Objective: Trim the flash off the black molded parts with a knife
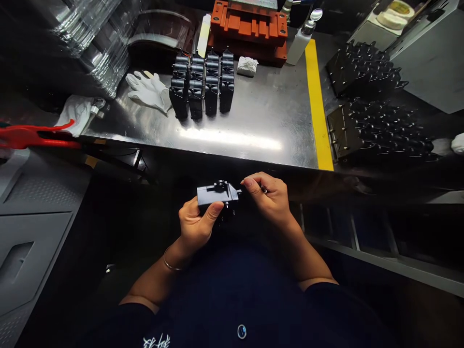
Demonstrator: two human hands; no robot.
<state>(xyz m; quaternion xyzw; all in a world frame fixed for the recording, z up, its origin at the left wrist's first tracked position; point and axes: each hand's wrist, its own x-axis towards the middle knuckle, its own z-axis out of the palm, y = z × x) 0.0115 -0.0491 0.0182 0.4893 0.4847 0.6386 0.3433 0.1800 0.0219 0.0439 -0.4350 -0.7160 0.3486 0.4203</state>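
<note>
My left hand (196, 222) grips a black moulded plastic part (213, 194) in front of my body, its thumb across the near face. The part has a flat side, a round dark boss on top and small pins at its right end. Just right of that end is my right hand (268, 195), apart from the part. Its thumb and index finger are pinched, and the other fingers curl inward. A small shiny tip shows by the curled fingers; what it belongs to is hidden. Similar black parts (196, 94) stand upright in rows on the metal bench.
White gloves (149, 90) and a crumpled white wad (247, 66) lie on the metal bench (268, 121). Behind stand an orange fixture (249, 29) and a pump bottle (301, 43). Yellow tape (319, 106) runs before stacked black parts (389, 125). A red-handled tool (36, 135) is left.
</note>
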